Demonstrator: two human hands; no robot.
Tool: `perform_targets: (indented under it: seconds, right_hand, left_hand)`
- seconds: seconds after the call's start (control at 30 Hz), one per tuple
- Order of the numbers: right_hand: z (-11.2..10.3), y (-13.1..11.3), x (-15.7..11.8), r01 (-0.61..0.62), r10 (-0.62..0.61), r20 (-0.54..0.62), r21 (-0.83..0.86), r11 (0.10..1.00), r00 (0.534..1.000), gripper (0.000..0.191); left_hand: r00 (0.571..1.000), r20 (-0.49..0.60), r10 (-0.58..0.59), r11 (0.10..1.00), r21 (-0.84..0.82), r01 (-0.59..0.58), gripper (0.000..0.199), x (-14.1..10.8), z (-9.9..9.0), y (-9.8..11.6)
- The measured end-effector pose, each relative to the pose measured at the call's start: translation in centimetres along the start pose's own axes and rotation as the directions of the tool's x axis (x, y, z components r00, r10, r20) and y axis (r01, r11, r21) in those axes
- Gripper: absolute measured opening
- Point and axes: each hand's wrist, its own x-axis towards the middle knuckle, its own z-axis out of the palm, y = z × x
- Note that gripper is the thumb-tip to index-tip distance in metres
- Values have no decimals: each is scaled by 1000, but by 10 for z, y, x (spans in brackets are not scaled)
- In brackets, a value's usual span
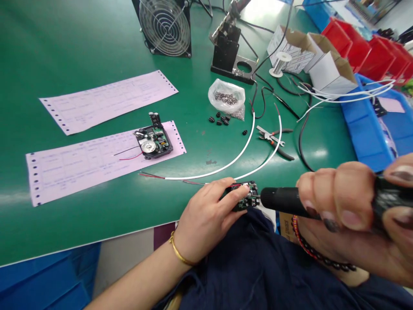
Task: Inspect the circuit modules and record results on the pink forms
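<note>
Our left hand [206, 219] grips a circuit board [243, 196] while our right hand [338, 206] holds a black tool [284, 201] to it (another board [154, 141] already lies wired on the paper [64, 174]).

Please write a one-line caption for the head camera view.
Left hand grips small dark circuit board; right hand holds black soldering iron to it.

Our left hand [206, 219] grips a circuit board [247, 196] while our right hand [338, 202] holds a black screwdriver [284, 201], its tip at the board. On the green bench [97, 51] nearby lie white cables [226, 161], pliers [274, 142], and a bag of screws [227, 97].
</note>
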Motion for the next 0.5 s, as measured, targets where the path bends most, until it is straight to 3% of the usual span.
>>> perform_targets:
  seconds: [0.13,0.33,0.5]
  right_hand:
    - [3,-7,3,-79,78,-18,-55,995,997,23]
    - [7,5,7,0,0,-8,9,1000,1000,26]
    - [8,6,4,20,-20,7,-32,999,1000,21]
  left_hand:
    - [1000,-6,3,1000,-1,-3,41,0,0,1]
    - [1000,7,-5,1000,-7,6,41,0,1,1]
    - [1000,-15,12,1000,-3,-12,41,0,1,1]
